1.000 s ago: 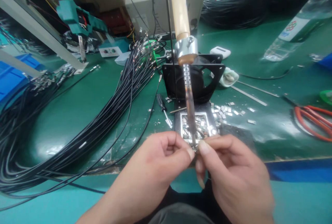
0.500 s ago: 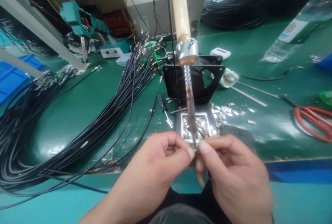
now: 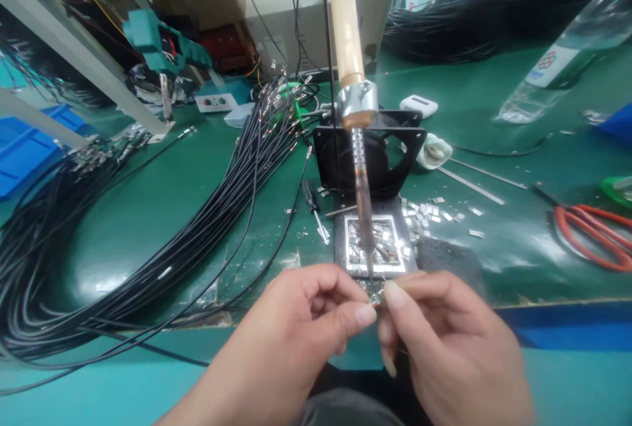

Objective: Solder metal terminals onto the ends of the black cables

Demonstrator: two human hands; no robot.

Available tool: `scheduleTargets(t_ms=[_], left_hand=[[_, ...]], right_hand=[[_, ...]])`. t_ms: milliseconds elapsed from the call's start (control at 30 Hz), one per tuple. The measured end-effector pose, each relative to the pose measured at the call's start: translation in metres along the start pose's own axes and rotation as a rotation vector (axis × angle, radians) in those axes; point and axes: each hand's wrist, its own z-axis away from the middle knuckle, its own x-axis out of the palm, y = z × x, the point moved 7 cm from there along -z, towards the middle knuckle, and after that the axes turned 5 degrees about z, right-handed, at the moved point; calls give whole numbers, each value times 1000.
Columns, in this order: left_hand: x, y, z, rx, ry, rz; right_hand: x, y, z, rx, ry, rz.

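My left hand (image 3: 316, 317) is closed in a pinch on a small metallic piece (image 3: 374, 301) with a hint of red at its end. Facing it, my right hand (image 3: 444, 334) is also pinched shut at the fingertips; what it grips is too small to make out. Just above both sets of fingertips points the tip of a soldering iron (image 3: 364, 209), fixed upright with its wooden handle on top. Behind the fingers, a white-rimmed tray (image 3: 349, 268) holds many small metal pieces.
A black fan frame (image 3: 323, 156) stands behind the iron. Bundled black cables (image 3: 197, 222) spread across the left. A screwdriver (image 3: 311, 199), loose metal tabs (image 3: 424, 215), orange-handled pliers or scissors (image 3: 567, 235) and a plastic bottle (image 3: 548, 77) lie around on the green bench.
Both hands have dropped slightly toward me, away from the iron's tip. The fingertips are a little farther apart, and more of the tray shows.
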Motion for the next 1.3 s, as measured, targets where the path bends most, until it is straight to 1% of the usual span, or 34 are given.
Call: scheduleTargets(t_ms=[100,200,333,467,567,633,767,867,933,1033,1133,1200,1233,1300], left_hand=[[2,-5,2,2,30,8],[5,-7,4,25,18,12],[4,-5,5,74,39,10],[4,-2,7,107,40,-14],[3,-1,9,143,45,-37],[2,-1,10,172,62,-50],[-1,0,11,250,88,-63],[-3,3,13,330,153,-106],[-3,5,15,396,214,-145],[-2,5,17,471,265,-173],[-2,3,18,511,293,-195],[-2,4,20,570,322,-241],[-1,6,22,618,341,-275],[1,10,28,723,372,-356]], right_hand=[[-1,1,5,16,-12,18],[-1,1,8,14,-36,27],[-1,-1,9,-21,-35,22],[-2,-2,12,-29,-28,34],[-1,-3,14,-26,-47,43],[-2,-6,13,-27,-4,28],[-8,-21,5,-93,180,-15],[-5,-28,-1,-111,196,-31],[-5,-27,-1,-103,192,-50],[-4,-14,4,-53,144,-88],[3,5,9,50,-35,-123],[5,11,12,85,-127,-132],[5,12,13,85,-146,-126],[2,10,13,70,-131,-91]])
